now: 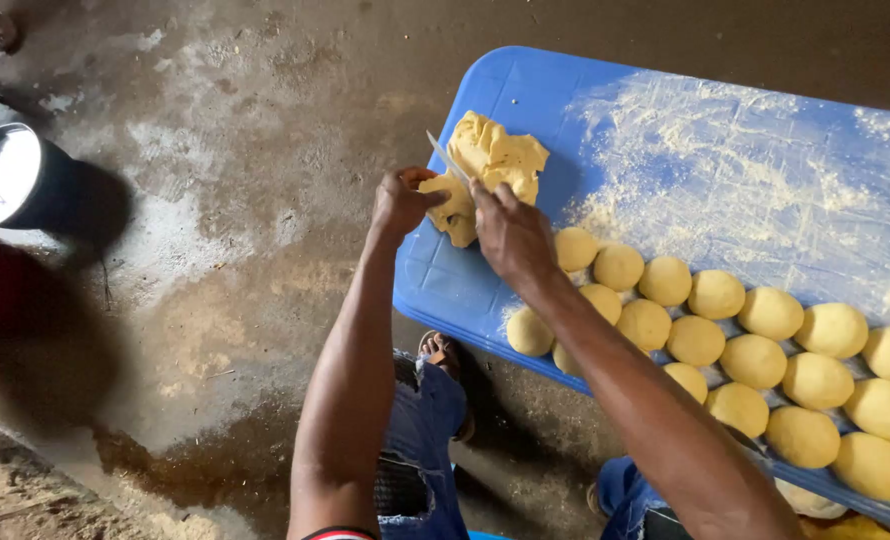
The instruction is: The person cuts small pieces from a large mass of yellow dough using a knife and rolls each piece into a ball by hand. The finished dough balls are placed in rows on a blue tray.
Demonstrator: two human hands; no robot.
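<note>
Evidently soft, sticky dough lump (pixel 492 165): left hand (pixel 401 203) fingers pinching its lower flap, right hand (pixel 512 235) fingers clamped around knife (pixel 447 157); grip low, support sagging mass.

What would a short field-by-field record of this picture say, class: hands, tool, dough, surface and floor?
Left hand: grips a small piece at the edge of the dough lump
Right hand: holds the knife, blade on the lump
Dough balls: yellow, round, in rows to the right
Surface: blue table, dusted with flour
Floor: bare, stained concrete
Metal pot: far left
</note>
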